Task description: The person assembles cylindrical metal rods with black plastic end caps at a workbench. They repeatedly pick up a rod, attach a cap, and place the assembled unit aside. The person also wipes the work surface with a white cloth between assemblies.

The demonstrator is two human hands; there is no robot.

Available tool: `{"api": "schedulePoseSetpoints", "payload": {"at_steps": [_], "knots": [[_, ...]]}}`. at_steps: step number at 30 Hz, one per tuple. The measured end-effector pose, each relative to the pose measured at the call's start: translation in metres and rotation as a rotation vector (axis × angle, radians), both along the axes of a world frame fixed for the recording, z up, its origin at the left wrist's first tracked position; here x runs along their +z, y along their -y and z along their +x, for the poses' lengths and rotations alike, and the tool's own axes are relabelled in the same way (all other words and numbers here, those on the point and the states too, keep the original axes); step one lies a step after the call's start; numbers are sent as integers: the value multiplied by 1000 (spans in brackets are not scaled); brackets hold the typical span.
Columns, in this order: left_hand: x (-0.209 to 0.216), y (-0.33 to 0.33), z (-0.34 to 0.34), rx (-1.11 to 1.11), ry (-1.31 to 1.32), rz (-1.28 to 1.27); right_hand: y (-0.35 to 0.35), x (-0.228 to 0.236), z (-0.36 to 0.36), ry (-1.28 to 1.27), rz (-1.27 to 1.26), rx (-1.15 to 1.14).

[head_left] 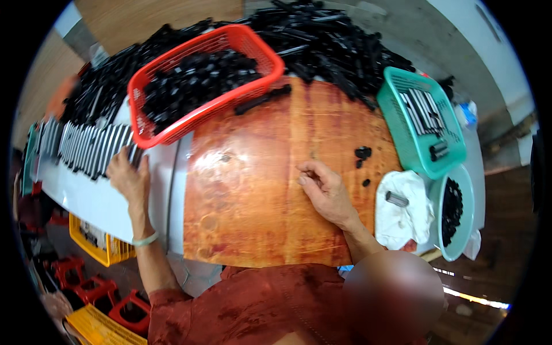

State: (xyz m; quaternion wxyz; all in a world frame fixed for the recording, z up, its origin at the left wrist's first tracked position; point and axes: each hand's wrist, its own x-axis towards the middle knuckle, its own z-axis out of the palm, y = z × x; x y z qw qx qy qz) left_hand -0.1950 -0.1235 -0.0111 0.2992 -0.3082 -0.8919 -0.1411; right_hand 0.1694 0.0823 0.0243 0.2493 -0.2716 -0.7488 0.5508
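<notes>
Row of strips (95, 146): left of frame, on the white tabletop (77, 187). Long, slim, black and silver-grey with bright highlights, packed side by side, slightly slanted, lower ends roughly aligned.

Left hand (131, 177) at the row's right end, thumb and fingers apart around a dark strip end; cannot tell if it grips. Right hand (324, 191) over the wooden board (253, 195), centre frame: fingers loosely curled, gap between thumb and forefinger, nothing visible held.

Red basket (210, 119), upper left of centre, full of small black pieces; its lower-left corner crowds the row's right end. One black part (263, 99) lies just beside the basket. Big heap of black parts (322, 43) along the top.

Right side: few small black bits (362, 153) on the board; green basket (454, 155) with more black-and-silver strips; white cloth (397, 221) carrying a dark, shiny cylinder (397, 199); pale bowl (464, 241) of black pieces. Lower left: yellow crate (118, 251), red stools (131, 313).
</notes>
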Motion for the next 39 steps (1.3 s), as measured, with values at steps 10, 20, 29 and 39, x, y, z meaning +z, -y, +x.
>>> {"api": "schedulePoseSetpoints", "payload": {"at_steps": [10,20,29,39], "knots": [[41,-11,53,-238,250,758,-94,74,52,202,799,-365],[59,-65,129,-689,612,961,-248,54,143,895,613,-453],[50,-102,185,-887,1006,874,-243,29,138,976,422,-222],[35,-117,208,-922,1204,743,-264,14,159,1249,457,-334]]}}
